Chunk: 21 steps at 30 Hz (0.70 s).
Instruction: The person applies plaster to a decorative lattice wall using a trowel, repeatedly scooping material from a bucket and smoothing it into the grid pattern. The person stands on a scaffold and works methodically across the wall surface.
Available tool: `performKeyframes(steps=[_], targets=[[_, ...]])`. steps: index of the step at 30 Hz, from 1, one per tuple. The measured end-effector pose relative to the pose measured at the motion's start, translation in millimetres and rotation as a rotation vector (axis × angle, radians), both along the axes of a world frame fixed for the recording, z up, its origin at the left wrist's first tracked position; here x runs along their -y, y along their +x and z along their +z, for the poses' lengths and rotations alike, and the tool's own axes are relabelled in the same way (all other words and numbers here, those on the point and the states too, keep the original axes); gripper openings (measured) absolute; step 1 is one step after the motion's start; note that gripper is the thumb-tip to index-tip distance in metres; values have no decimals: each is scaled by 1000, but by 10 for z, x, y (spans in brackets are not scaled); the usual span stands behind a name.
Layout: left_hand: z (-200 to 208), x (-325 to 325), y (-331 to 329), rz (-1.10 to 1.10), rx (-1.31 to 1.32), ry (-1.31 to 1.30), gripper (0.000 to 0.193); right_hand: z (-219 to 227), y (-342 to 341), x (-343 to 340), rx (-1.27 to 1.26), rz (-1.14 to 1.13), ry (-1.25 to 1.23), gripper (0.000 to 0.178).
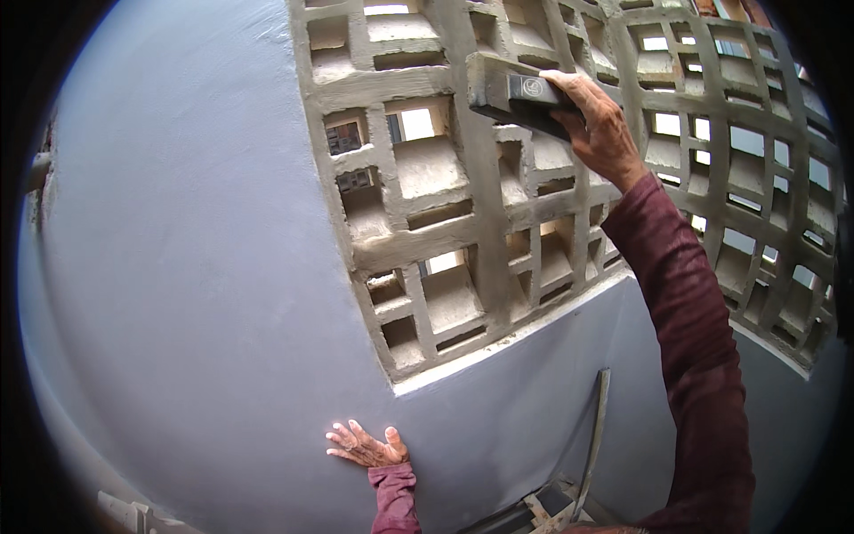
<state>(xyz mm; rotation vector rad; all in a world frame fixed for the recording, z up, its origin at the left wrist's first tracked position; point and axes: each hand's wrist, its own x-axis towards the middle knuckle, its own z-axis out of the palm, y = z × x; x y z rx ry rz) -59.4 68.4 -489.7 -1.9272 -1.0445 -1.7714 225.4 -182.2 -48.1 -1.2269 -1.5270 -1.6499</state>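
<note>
My right hand (598,123) is raised and wrapped round the end of a black, block-shaped hand tool (535,89). The tool's grey, dusty end (487,82) points left, up against the concrete lattice screen (476,191). I cannot make out whether its underside touches the concrete. Lower down, my left hand (365,445) lies on the smooth grey-blue wall (205,267) with its fingers spread, holding nothing. That hand rests below the screen's lower left corner, close to the pale sill (511,343).
A second lattice screen (738,178) meets the first at a corner on the right. A long thin wooden strip (594,436) leans in the corner below. Wood pieces (551,509) lie at its foot. Some grey object (133,514) shows at the lower left.
</note>
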Motion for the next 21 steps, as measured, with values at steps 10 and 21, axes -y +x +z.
performKeyframes(steps=[10,21], targets=[[-80,-20,-71,-10,-22,0,69,348,-2,-204,74,-157,16,40],[-60,-9,-57,-2,-9,14,68,355,100,-236,131,-212,23,42]])
